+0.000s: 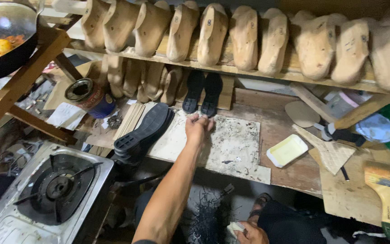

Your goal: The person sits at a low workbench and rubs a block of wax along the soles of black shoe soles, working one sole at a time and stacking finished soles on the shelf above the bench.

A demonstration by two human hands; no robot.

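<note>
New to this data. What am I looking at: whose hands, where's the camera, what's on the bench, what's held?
There is no machine: a person works with bare hands, filmed by one camera on their head looking down. The left hand reaches out to the stained white work board, fingers closed; what they pinch is too small to tell. The right hand, low near the lap, grips a small pale object. On the bench lie black shoe soles, two more soles standing at the back, a tin can, a shallow yellow tray and a paintbrush. Wooden shoe lasts line the shelf. A gas stove sits at left.
</note>
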